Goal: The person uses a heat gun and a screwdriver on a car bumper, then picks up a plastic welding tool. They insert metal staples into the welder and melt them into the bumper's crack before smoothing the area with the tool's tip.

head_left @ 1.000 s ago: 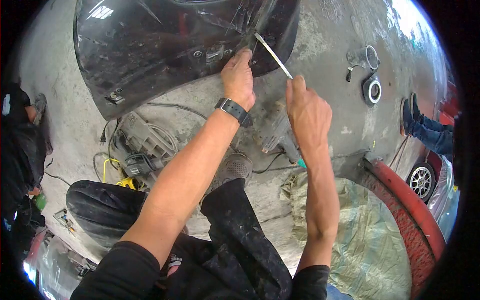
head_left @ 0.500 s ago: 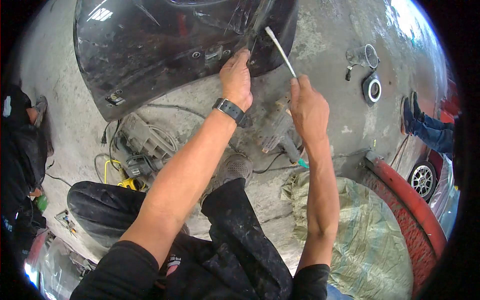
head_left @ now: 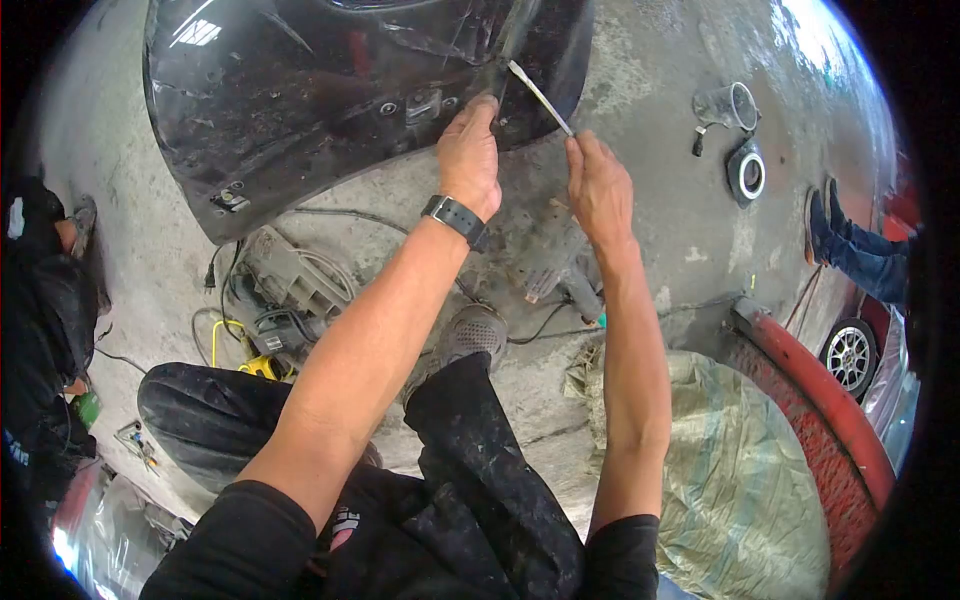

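Head view: one dark glossy panel [head_left: 300, 110], before the person; likely stiff, slick, best held by the rim. Left hand [head_left: 470, 160] is at its near edge, grip unclear. One slim metal tool [head_left: 543, 102], probably light, rigid; right hand [head_left: 602, 195] grips its rear, fingers closed.

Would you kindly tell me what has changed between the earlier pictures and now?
Since half a second ago, the right hand has moved forward and left, bringing the tip of the flat-tipped metal tool leftward, near where it was a second ago. Nothing was visibly released or picked up: the right hand still holds the tool, and the left hand stays at the dark car body panel's near edge.
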{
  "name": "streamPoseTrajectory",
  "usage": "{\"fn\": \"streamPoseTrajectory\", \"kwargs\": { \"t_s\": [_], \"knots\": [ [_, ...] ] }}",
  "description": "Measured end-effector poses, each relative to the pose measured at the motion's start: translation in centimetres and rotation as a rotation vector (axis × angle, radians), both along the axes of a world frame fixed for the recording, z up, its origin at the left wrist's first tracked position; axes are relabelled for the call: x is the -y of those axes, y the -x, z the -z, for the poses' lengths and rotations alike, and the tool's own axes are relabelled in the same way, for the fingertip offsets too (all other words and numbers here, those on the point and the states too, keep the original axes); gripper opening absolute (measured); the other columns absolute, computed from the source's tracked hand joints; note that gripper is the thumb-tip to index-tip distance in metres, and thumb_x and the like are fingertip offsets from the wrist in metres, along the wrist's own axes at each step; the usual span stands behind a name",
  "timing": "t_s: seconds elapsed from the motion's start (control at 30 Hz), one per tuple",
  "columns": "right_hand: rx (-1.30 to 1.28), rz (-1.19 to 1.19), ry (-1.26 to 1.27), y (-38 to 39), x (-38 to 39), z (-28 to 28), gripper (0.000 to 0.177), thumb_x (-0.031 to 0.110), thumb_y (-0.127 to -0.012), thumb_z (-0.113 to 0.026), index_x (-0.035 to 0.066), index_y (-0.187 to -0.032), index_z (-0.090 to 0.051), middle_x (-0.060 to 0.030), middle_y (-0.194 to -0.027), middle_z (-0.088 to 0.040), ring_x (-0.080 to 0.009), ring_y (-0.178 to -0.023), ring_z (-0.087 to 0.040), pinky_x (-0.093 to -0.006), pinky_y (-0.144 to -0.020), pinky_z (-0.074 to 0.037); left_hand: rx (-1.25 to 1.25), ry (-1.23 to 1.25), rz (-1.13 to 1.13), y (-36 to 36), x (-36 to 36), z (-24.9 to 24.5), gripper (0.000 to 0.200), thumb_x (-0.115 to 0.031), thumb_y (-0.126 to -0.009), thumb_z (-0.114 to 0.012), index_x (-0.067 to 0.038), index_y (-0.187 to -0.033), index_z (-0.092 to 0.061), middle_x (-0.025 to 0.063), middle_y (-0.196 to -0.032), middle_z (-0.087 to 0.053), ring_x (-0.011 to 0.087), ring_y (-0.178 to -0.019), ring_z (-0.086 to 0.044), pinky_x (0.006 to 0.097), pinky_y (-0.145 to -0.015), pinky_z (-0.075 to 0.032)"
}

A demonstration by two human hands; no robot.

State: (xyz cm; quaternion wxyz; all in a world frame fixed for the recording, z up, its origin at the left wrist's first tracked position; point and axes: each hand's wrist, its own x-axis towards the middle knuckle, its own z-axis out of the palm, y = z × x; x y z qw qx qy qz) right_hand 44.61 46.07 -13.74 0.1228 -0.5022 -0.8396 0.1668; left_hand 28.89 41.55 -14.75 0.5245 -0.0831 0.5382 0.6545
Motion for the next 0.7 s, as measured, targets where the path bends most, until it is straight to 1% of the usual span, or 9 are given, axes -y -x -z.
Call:
{"fn": "streamPoseTrajectory", "kwargs": {
  "t_s": [0.03,0.13,0.23,0.27,0.33,0.43,0.53,0.63,0.7],
  "knots": [
    [0.017,-0.003,-0.007,0.1,-0.1,0.1,0.018,0.025,-0.1,-0.058,0.008,-0.097,-0.055,-0.02,-0.086,-0.064,-0.0442,-0.081,-0.063,-0.0525,-0.068,-0.048,-0.002,0.001,0.0,0.0,0.0,-0.1,0.031,-0.036,-0.091,-0.069,-0.016,-0.113,-0.069,-0.007,-0.111,-0.066,0.0096,-0.101,-0.052,0.0314,-0.089,-0.031],
    [0.033,-0.012,-0.04,0.2,-0.1,0.4,0.017,0.025,-0.099,-0.059,0.009,-0.097,-0.055,-0.0185,-0.085,-0.064,-0.0424,-0.08,-0.064,-0.0515,-0.067,-0.049,0.043,-0.006,-0.071,0.1,-0.1,-0.7,0.029,-0.017,-0.095,-0.067,0.0,-0.118,-0.069,0.0049,-0.119,-0.069,0.0137,-0.115,-0.058,0.0296,-0.105,-0.038],
    [0.089,-0.003,-0.04,0.0,0.5,-0.3,0.017,0.025,-0.099,-0.06,0.009,-0.097,-0.056,-0.0175,-0.086,-0.064,-0.0415,-0.078,-0.064,-0.0505,-0.065,-0.05,0.055,-0.016,-0.061,0.1,-0.1,-0.5,0.03,-0.018,-0.095,-0.067,0.0,-0.119,-0.068,0.0052,-0.121,-0.069,0.0137,-0.116,-0.057,0.0295,-0.106,-0.037],
    [0.116,0.003,-0.033,-0.2,0.9,-0.7,0.017,0.025,-0.098,-0.06,0.009,-0.096,-0.056,-0.0173,-0.086,-0.065,-0.0414,-0.078,-0.064,-0.0501,-0.065,-0.05,0.028,-0.02,-0.008,0.2,0.0,-0.3,0.033,-0.024,-0.095,-0.067,-0.005,-0.121,-0.067,0.0016,-0.121,-0.067,0.0132,-0.114,-0.056,0.0311,-0.101,-0.036],
    [0.036,0.022,-0.051,-0.8,1.7,-0.8,0.017,0.025,-0.098,-0.061,0.008,-0.096,-0.056,-0.0166,-0.086,-0.065,-0.0412,-0.076,-0.065,-0.0495,-0.063,-0.05,-0.026,-0.029,0.093,0.4,0.4,0.5,0.038,-0.038,-0.094,-0.067,-0.015,-0.124,-0.066,-0.0056,-0.122,-0.064,0.0122,-0.109,-0.052,0.0343,-0.092,-0.033],
    [0.012,0.053,-0.068,-0.9,2.1,-0.9,0.018,0.025,-0.098,-0.062,0.008,-0.094,-0.056,-0.0158,-0.086,-0.066,-0.0408,-0.073,-0.065,-0.0488,-0.061,-0.051,-0.055,-0.04,0.071,0.0,0.6,1.0,0.049,-0.038,-0.095,-0.066,-0.011,-0.135,-0.059,-0.0069,-0.122,-0.065,0.011,-0.113,-0.051,0.0362,-0.093,-0.035],
    [0.027,0.04,-0.09,-0.6,2.1,-0.6,0.019,0.025,-0.098,-0.062,0.007,-0.093,-0.056,-0.0158,-0.084,-0.066,-0.0407,-0.071,-0.064,-0.0488,-0.061,-0.05,-0.257,-0.064,0.085,-1.0,1.1,1.3,0.059,-0.036,-0.097,-0.065,-0.007,-0.147,-0.049,-0.0032,-0.122,-0.066,0.0096,-0.106,-0.054,0.033,-0.088,-0.041],
    [0.05,0.034,-0.092,-0.3,2.1,-0.9,0.02,0.025,-0.098,-0.062,0.007,-0.091,-0.056,-0.0166,-0.083,-0.065,-0.0407,-0.07,-0.064,-0.0488,-0.06,-0.05,-0.485,-0.027,0.233,-1.1,1.6,2.1,0.064,-0.033,-0.098,-0.064,-0.005,-0.152,-0.041,0.0042,-0.122,-0.066,0.0099,-0.096,-0.058,0.0265,-0.08,-0.044],
    [0.045,0.042,-0.081,-0.4,2.2,-1.2,0.021,0.025,-0.098,-0.061,0.007,-0.089,-0.056,-0.017,-0.082,-0.065,-0.0408,-0.07,-0.064,-0.0488,-0.059,-0.049,-0.648,0.012,0.312,-0.9,1.9,2.4,0.067,-0.03,-0.099,-0.063,0.001,-0.153,-0.036,0.014,-0.123,-0.065,0.0123,-0.098,-0.062,0.0252,-0.083,-0.047]
  ]
}}
